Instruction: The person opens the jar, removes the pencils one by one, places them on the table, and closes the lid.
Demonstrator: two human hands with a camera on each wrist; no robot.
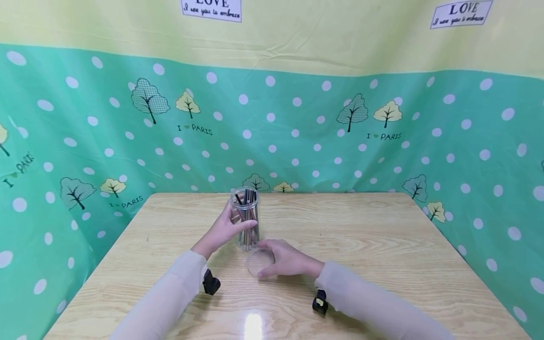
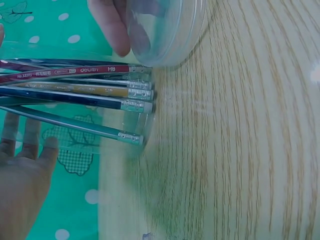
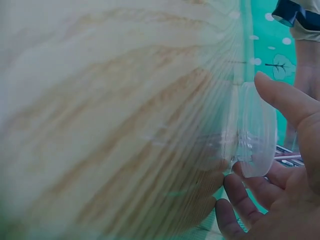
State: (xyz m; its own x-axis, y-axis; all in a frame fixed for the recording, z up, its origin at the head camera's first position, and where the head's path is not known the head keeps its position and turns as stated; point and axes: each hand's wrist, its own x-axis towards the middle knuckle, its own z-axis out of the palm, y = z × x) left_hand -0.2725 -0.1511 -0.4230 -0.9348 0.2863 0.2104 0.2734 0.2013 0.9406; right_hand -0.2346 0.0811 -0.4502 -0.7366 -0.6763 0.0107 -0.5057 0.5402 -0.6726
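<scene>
Left of the table's middle stands a clear round jar (image 1: 245,207), its mouth facing up with no lid on it. Several pencils (image 2: 75,72) lean inside; red, yellow, dark blue and green ones show in the left wrist view, their metal bands and erasers at the jar's bottom. My left hand (image 1: 227,227) grips the jar from its left side, thumb across the front. Just in front of the jar, my right hand (image 1: 290,259) holds a clear round lid (image 3: 260,135) by its rim, thumb on one edge and fingers at the other, low over the tabletop.
The light wood-grain table (image 1: 361,236) ends at a back edge against a green and yellow printed cloth (image 1: 297,118), which also hangs at both sides. Black wrist cameras sit under the left sleeve (image 1: 170,293) and right sleeve (image 1: 365,293).
</scene>
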